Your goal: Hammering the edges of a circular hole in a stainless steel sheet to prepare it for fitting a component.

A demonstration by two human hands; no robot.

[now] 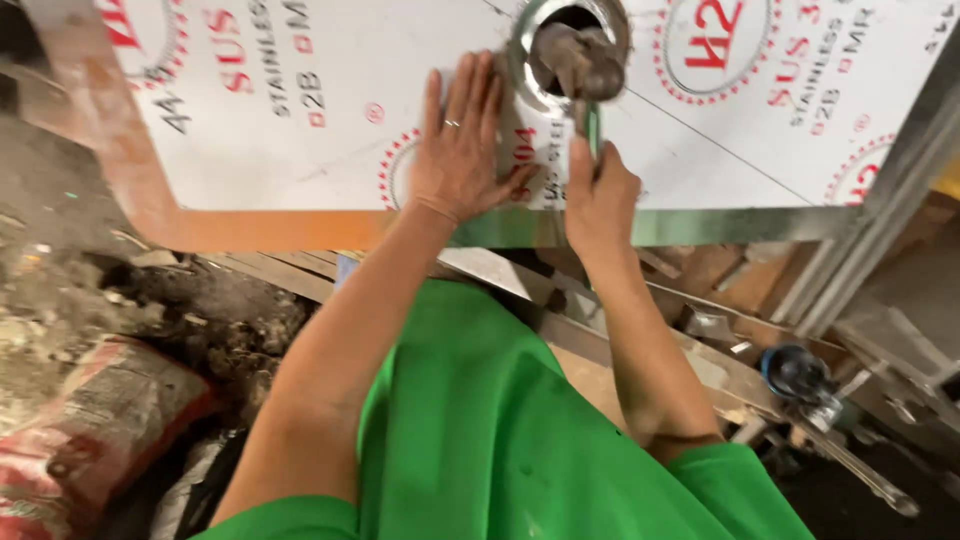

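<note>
Hands (530, 165) flank tool (592, 125) at sheet's hole (570, 30).

Glossy film-covered steel sheet (420, 60)

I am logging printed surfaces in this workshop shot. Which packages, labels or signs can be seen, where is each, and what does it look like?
Printed protective film: covers the flat metal sheet under the left hand, white with red round seals and grey lettering.
Sack: lower left on the ground, crumpled, red and white with blurred print.
The right hand grips a green-handled tool by the round hole; it bears no label.
</note>
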